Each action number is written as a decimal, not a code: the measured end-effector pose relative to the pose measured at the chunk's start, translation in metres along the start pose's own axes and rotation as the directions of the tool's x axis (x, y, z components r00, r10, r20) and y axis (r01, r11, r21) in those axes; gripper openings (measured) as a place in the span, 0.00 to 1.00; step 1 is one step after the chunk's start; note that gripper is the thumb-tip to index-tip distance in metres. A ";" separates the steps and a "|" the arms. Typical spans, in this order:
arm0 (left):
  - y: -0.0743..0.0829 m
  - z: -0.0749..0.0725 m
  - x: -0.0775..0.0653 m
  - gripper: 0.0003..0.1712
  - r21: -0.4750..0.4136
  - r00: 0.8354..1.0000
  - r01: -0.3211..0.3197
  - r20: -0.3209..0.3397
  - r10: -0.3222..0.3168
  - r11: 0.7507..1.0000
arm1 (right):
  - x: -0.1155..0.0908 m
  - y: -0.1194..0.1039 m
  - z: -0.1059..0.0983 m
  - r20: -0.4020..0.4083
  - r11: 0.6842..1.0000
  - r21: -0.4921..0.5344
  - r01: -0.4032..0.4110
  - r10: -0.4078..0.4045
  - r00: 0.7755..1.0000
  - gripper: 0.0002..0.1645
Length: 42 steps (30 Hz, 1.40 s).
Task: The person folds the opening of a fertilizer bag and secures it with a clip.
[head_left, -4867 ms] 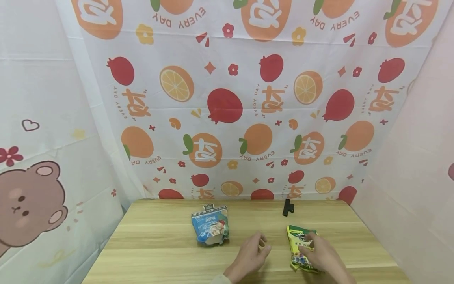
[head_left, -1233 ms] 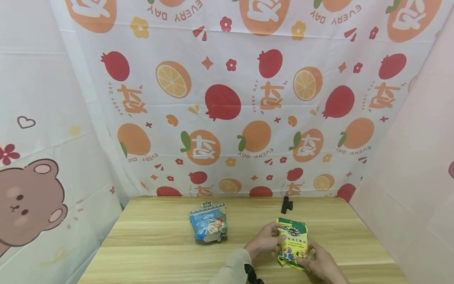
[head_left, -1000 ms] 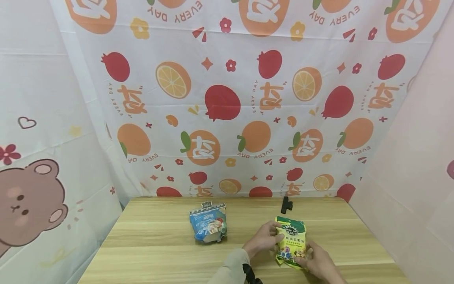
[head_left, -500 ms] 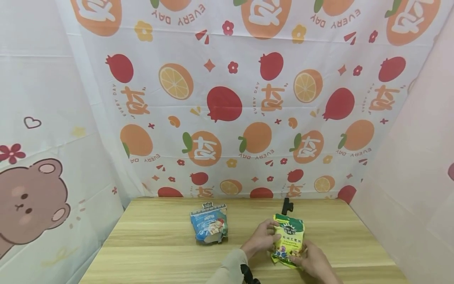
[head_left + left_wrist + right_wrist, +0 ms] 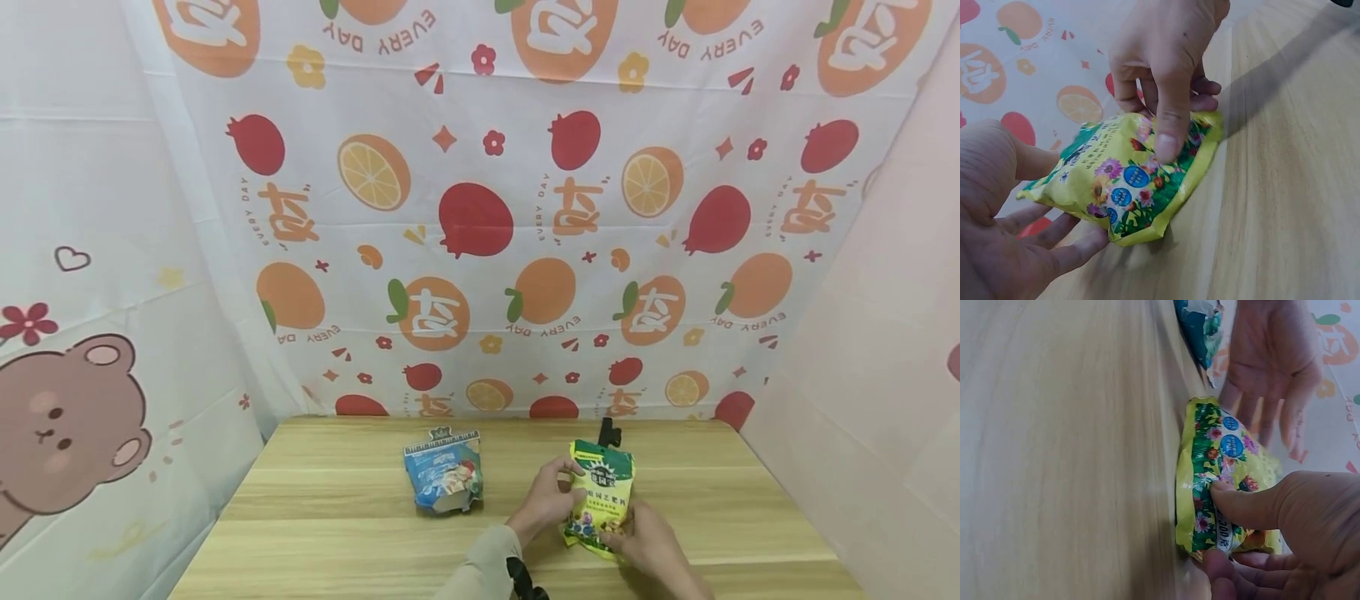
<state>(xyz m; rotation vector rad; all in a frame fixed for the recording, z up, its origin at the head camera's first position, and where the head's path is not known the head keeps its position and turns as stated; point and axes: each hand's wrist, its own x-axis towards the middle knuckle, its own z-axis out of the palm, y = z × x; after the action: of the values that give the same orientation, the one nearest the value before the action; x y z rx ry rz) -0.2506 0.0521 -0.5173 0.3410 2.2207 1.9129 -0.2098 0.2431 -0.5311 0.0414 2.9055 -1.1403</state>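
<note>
A yellow and green bag of garden fertilizer (image 5: 602,500), printed with flowers, is between my hands. My right hand (image 5: 648,542) pinches its lower right edge, thumb on the printed front and fingers behind, as the right wrist view shows. At the bag's left side, my left hand (image 5: 551,500) holds it with the thumb over the front and fingers spread underneath in the left wrist view. The bag tilts, its bottom seam (image 5: 1194,190) close to the wood; whether it touches is unclear. Behind its top lies a black clip (image 5: 610,433), partly covered.
A blue snack-like bag (image 5: 444,475) with a piano-key patterned clip (image 5: 442,443) across its top lies left of my hands. The wooden table (image 5: 322,517) ends at a fruit-print cloth (image 5: 480,292) behind. White cloth walls flank both sides.
The fertilizer bag has moved left and farther back with both hands. About five seconds ago my left hand was apart from it and my right hand was over it. The blue bag stays put.
</note>
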 end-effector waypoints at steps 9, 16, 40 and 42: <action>0.001 -0.006 0.004 0.08 0.026 0.996 -0.068 -0.060 0.069 0.997 | 0.009 -0.004 0.012 -0.024 0.999 -0.024 0.033 -0.034 0.999 0.32; 0.003 -0.011 0.002 0.07 0.087 0.992 -0.091 -0.082 0.099 0.992 | 0.012 -0.008 0.020 -0.033 0.999 -0.034 0.010 -0.011 0.999 0.33; -0.001 -0.029 -0.003 0.11 0.239 0.971 -0.185 -0.107 0.215 0.953 | 0.019 -0.020 0.043 -0.157 0.987 -0.119 0.109 -0.127 0.979 0.32; -0.001 -0.031 -0.003 0.11 0.227 0.972 -0.184 -0.101 0.211 0.956 | 0.020 -0.021 0.043 -0.163 0.985 -0.119 0.124 -0.143 0.976 0.32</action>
<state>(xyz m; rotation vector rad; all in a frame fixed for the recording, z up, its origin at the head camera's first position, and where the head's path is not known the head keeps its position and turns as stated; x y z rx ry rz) -0.2570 0.0214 -0.5133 0.5084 2.5744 1.8327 -0.2300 0.1982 -0.5490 -0.0622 3.1613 -1.0418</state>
